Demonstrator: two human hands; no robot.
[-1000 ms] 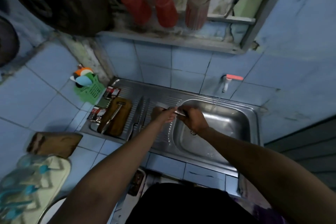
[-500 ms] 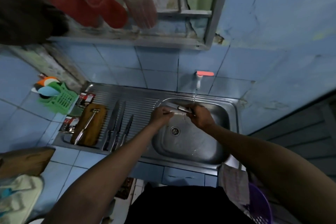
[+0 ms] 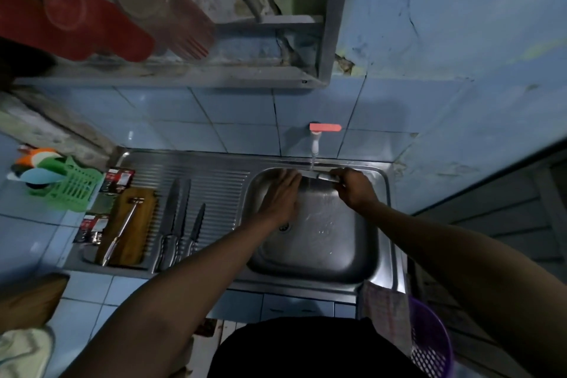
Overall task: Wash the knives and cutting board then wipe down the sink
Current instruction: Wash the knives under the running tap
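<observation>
My right hand grips the handle of a knife and holds it across the back of the steel sink, under running water from the tap. My left hand lies with straight fingers against the blade, which is mostly hidden behind it. Three more knives lie side by side on the ribbed drainboard. A wooden cutting board sits at the left of the drainboard with a metal utensil on it.
A green basket with sponges stands on the tiled counter at left. A shelf with red cups hangs overhead. A checked cloth hangs at the sink's front right, above a purple basket. Small packets lie beside the board.
The view has swung right and closer to the sink. My hands moved the knife to the back of the basin under the water, and my left fingers straightened along the blade.
</observation>
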